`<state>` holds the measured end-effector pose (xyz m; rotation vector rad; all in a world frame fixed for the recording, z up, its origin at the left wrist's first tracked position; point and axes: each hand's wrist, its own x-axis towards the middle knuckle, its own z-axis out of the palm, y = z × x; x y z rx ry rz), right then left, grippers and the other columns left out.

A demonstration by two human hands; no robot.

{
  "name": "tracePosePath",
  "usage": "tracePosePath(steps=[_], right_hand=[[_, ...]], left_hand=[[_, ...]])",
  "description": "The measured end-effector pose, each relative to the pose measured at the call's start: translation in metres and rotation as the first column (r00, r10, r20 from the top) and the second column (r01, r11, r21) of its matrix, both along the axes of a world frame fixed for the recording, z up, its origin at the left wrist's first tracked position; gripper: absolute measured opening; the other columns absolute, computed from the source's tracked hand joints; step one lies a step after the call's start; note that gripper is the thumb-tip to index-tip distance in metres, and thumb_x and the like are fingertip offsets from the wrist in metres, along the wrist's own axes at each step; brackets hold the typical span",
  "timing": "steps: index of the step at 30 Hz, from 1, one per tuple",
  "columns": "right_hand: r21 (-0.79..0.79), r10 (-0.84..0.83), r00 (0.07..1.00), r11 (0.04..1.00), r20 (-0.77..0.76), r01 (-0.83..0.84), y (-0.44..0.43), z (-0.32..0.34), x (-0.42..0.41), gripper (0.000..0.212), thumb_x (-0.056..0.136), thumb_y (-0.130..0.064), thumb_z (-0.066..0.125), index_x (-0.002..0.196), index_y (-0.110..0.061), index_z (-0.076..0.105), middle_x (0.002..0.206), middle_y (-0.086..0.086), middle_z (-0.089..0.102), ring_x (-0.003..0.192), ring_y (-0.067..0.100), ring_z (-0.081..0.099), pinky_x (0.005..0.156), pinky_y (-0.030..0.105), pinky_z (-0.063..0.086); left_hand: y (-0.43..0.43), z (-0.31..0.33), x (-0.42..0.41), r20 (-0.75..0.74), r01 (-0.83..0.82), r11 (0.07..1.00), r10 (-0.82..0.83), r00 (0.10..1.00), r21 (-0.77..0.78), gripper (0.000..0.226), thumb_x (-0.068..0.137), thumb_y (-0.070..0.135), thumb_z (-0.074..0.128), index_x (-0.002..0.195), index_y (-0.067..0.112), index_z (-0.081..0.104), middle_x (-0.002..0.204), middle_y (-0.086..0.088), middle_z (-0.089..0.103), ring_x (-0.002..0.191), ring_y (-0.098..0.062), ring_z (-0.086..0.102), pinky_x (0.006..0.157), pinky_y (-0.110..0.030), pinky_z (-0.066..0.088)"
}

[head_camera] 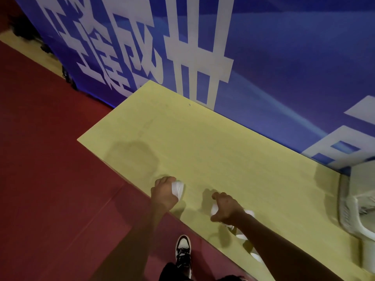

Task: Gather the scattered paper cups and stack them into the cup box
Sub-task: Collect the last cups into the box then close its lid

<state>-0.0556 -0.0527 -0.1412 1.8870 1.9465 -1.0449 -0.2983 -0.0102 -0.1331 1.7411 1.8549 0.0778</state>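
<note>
Two hands held cups; gathering step.
Lower centre: left hand (165, 194) gripped one paper cup (179, 188); right hand (227, 208) closed round a nested cup row (241, 235) on the table (203, 149). Next move likely needed nesting, then carrying to the white container (353, 216), right edge.

The tabletop (203, 149) is pale yellow-green. The banner (294, 57) is deep blue with large white characters and a lighter blue streak. The floor (50, 159) is dark red. The paper cups (178, 188) are plain white; the sneaker (183, 250) is black and white.
</note>
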Motion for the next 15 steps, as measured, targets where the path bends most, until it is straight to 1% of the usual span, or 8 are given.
tracePosePath(steps=[2, 5, 7, 10, 12, 15], right_hand=[[-0.018, -0.001, 1.000, 1.000, 0.025, 0.002, 0.000, -0.003, -0.001, 0.084, 0.075, -0.036, 0.077, 0.147, -0.017, 0.038, 0.140, 0.009, 0.051, 0.126, 0.026, 0.051, 0.103, 0.035, 0.045], [-0.029, -0.011, 0.999, 1.000, 0.039, 0.012, -0.002, -0.009, -0.002, 0.081, 0.077, -0.031, 0.077, 0.147, -0.016, 0.039, 0.141, 0.008, 0.051, 0.127, 0.025, 0.051, 0.104, 0.036, 0.045], [-0.013, -0.044, 0.999, 0.999, 0.032, 0.044, -0.002, -0.011, -0.003, 0.077, 0.077, -0.031, 0.076, 0.145, -0.017, 0.042, 0.141, 0.006, 0.051, 0.126, 0.025, 0.051, 0.104, 0.036, 0.045], [0.026, -0.152, 0.988, 0.988, -0.031, 0.153, 0.002, -0.008, -0.003, 0.078, 0.078, -0.040, 0.075, 0.146, -0.019, 0.042, 0.142, 0.004, 0.052, 0.128, 0.023, 0.049, 0.104, 0.033, 0.042], [0.052, -0.230, 0.970, 0.971, -0.084, 0.234, 0.007, -0.002, -0.002, 0.081, 0.078, -0.045, 0.075, 0.147, -0.019, 0.041, 0.140, 0.003, 0.054, 0.126, 0.023, 0.050, 0.102, 0.032, 0.043], [0.082, -0.347, 0.928, 0.930, -0.134, 0.359, 0.016, 0.013, 0.007, 0.082, 0.072, -0.047, 0.079, 0.142, -0.021, 0.046, 0.131, 0.003, 0.060, 0.119, 0.024, 0.054, 0.098, 0.034, 0.047]], left_hand=[[0.004, 0.000, 0.002, -0.044, 0.033, 0.999, -0.034, 0.998, -0.012, 0.061, 0.074, 0.008, 0.059, 0.132, 0.027, 0.048, 0.138, 0.009, 0.046, 0.131, -0.020, 0.035, 0.099, -0.035, 0.036], [0.007, -0.003, 0.003, -0.112, 0.104, 0.995, -0.104, 0.988, -0.004, 0.067, 0.073, 0.004, 0.059, 0.134, 0.031, 0.045, 0.139, 0.012, 0.044, 0.133, -0.017, 0.032, 0.099, -0.034, 0.032], [0.009, -0.007, 0.001, -0.139, 0.131, 0.991, -0.129, 0.982, 0.007, 0.072, 0.072, 0.003, 0.059, 0.136, 0.032, 0.043, 0.141, 0.013, 0.043, 0.134, -0.016, 0.030, 0.100, -0.034, 0.029], [0.011, -0.011, 0.002, -0.154, 0.152, 0.988, -0.150, 0.977, 0.002, 0.075, 0.072, 0.003, 0.058, 0.139, 0.033, 0.040, 0.142, 0.013, 0.042, 0.135, -0.017, 0.028, 0.099, -0.033, 0.027], [0.013, -0.011, 0.004, -0.129, 0.122, 0.992, -0.122, 0.984, -0.013, 0.072, 0.074, 0.009, 0.061, 0.139, 0.034, 0.041, 0.140, 0.013, 0.044, 0.132, -0.018, 0.031, 0.096, -0.034, 0.028], [0.021, -0.005, 0.015, -0.019, 0.046, 0.999, -0.046, 0.999, -0.005, 0.069, 0.072, 0.027, 0.069, 0.136, 0.033, 0.044, 0.135, 0.011, 0.048, 0.126, -0.021, 0.037, 0.092, -0.036, 0.033]])
